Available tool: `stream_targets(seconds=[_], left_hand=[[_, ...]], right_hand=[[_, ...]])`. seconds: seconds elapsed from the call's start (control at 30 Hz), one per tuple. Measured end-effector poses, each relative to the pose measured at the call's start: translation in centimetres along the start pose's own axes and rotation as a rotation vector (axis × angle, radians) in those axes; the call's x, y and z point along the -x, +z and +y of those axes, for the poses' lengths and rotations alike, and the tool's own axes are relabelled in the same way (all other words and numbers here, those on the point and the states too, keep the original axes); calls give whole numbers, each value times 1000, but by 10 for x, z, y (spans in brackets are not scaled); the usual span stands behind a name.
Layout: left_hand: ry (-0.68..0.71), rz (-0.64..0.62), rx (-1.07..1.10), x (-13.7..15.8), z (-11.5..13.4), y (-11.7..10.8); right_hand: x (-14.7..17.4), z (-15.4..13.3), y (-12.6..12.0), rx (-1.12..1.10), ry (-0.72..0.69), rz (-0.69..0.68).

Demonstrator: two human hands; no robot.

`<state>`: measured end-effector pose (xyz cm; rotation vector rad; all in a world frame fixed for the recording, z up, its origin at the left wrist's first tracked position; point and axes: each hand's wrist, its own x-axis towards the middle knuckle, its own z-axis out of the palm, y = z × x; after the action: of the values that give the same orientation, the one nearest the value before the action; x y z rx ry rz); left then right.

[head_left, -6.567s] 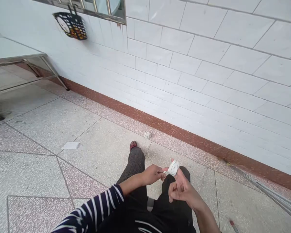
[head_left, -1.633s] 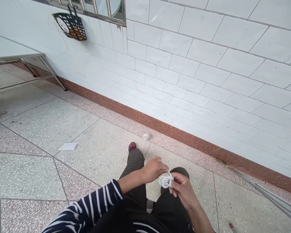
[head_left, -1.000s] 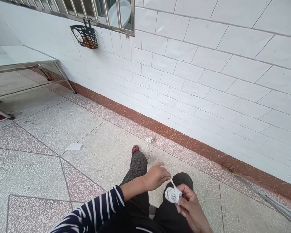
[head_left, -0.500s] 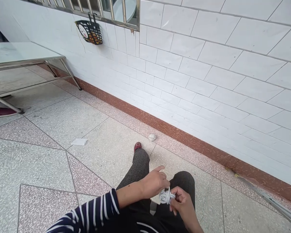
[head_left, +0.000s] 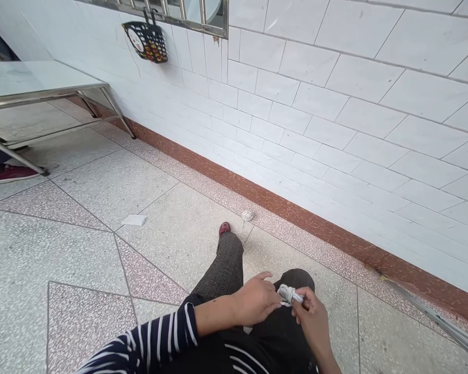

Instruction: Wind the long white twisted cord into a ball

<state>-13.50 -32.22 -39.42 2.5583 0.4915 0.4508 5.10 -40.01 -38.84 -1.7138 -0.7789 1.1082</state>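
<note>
seen from the head camera, a seated person winds white cord into a small bundle (head_left: 289, 294) held over the lap, just above the right knee (head_left: 296, 278). the right hand (head_left: 314, 319) pinches the bundle from the near side, its fingers closed on the wraps, while the left hand (head_left: 257, 300) presses against the other side, thumb and fingertips closed on the cord where it meets the bundle and the forefinger lifted clear. the two hands are close together, with only the bundle between them. a thin strand seems to run forward over the terrazzo floor (head_left: 101, 244) to a second small ball of cord (head_left: 247, 215) lying near the red skirting at the foot of the tiled wall (head_left: 335, 119), well apart from the hands; the strand itself is too fine to trace all the way. to wind well here, it looks best to keep the right-hand pinch firm so the wraps do not slip off, to feed the cord with even, light tension from the left, and to lay each turn beside the last rather than crossing loosely. a hard tug would likely drag the far ball across the floor or snag it by the red shoe (head_left: 224, 228). a scrap of white paper (head_left: 134, 219) lies on the floor to the left, and a metal bench (head_left: 42, 93) and a hanging basket (head_left: 147, 40) stand farther off.
</note>
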Motion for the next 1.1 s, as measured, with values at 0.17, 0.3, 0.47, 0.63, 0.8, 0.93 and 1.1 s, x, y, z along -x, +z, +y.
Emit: stream_targets(seconds=[0.17,0.3,0.47,0.63,0.8,0.93,1.1], left_hand=[[44,32,3,-4,-18,-13],[-68,-2,250,-7,-10,-4],[-75,-109,273,-4,9,7],[-39,-34,-62,-1,-6,-4],[152,20,-291,-16,-28,-32],[187,40,-285,-33,-38,-49],[52,39,33,-42,-43,-48]], right_hand=[[32,3,5,-144,110,-355],[36,-10,-6,-433,136,-252],[3,-12,0,-318,-80,69],[-19,7,18,-149,-113,83],[-15,11,29,-110,-134,11],[-4,3,31,-196,-112,-90],[7,-8,28,-353,-36,-171]])
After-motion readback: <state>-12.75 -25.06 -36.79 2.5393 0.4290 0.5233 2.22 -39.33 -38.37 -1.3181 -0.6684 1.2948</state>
